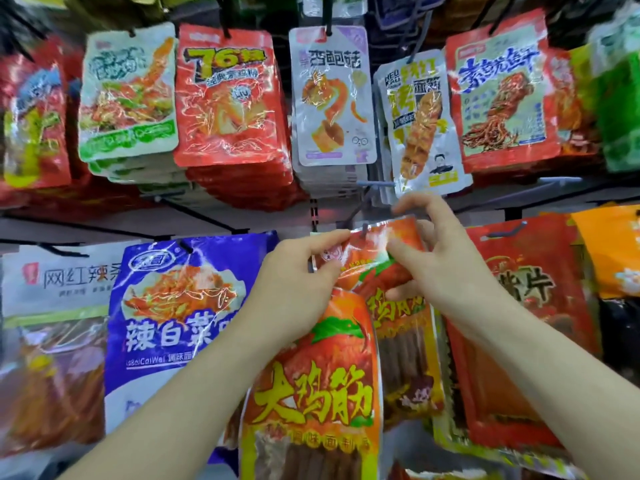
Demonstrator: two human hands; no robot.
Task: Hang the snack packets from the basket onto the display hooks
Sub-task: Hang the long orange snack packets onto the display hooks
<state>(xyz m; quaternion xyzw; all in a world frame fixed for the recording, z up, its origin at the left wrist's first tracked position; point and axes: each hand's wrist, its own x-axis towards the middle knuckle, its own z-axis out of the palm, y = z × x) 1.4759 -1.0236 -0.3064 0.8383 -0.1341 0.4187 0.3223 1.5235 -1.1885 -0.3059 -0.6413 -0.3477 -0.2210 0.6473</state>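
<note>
Both hands hold orange-red snack packets with yellow lettering at a display hook (364,229) in the middle of the lower row. My left hand (298,275) pinches the top left corner of the rear packet (384,244), and the front packet (311,393) hangs down below that hand. My right hand (440,261) pinches the rear packet's top right part with thumb and fingers. The hook's tip pokes through the top edge of the rear packet. The basket is out of view.
Full hooks surround the spot: a blue packet (180,306) and a white one (52,341) to the left, red packets (526,323) to the right. The upper row carries red (225,95), white-purple (332,98) and skewer-print packets (422,123) just above my hands.
</note>
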